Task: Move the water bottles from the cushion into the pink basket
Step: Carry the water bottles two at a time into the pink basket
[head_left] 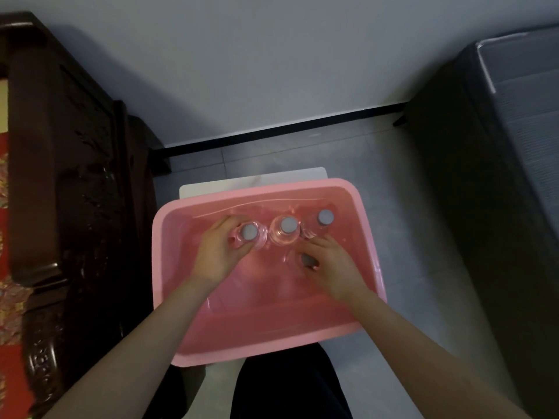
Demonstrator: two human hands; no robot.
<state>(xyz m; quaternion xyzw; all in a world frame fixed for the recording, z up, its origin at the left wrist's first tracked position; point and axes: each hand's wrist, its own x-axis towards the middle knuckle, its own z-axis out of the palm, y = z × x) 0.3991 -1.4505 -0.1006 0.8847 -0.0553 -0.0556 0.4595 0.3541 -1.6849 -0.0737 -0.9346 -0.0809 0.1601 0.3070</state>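
The pink basket (272,340) sits on the floor below me. Several clear water bottles with grey caps stand upright along its far wall. My left hand (216,255) is wrapped around the leftmost bottle (249,231). A second bottle (288,225) stands in the middle and a third (325,217) at the right. My right hand (331,269) grips a further bottle (308,260) in front of those, its cap half hidden under my fingers. The cushion is not clearly in view.
A dark carved wooden piece of furniture (69,182) rises along the left, with red patterned fabric (6,267) beyond it. A dark grey box-like unit (490,176) stands at the right. A white flat board (254,179) lies under the basket's far edge. A wall is behind.
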